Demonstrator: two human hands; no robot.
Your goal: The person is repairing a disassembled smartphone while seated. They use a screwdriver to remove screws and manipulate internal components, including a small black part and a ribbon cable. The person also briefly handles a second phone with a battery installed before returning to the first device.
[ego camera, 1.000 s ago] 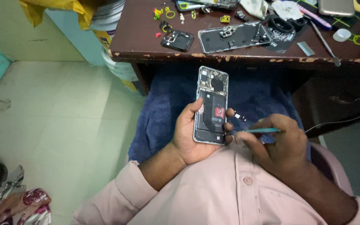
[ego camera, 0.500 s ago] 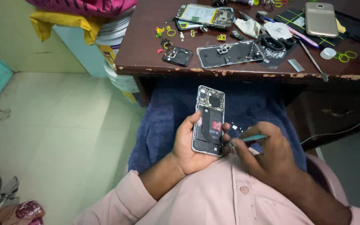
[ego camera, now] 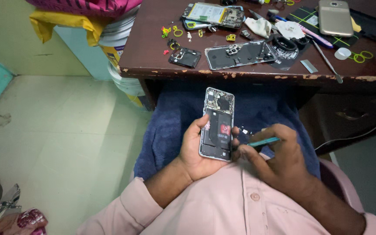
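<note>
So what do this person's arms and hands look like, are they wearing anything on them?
Both hands, left hand and right hand, are bare: no gloves, and no rings or watch that show. The arms wear pale pink shirt sleeves, pushed back up the forearms, part of a buttoned shirt.

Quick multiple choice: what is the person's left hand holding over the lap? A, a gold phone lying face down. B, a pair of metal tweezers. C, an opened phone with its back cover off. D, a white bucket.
C: the left hand cradles the opened phone, its battery and circuit board exposed, while the right hand holds a teal tool beside it.
</note>
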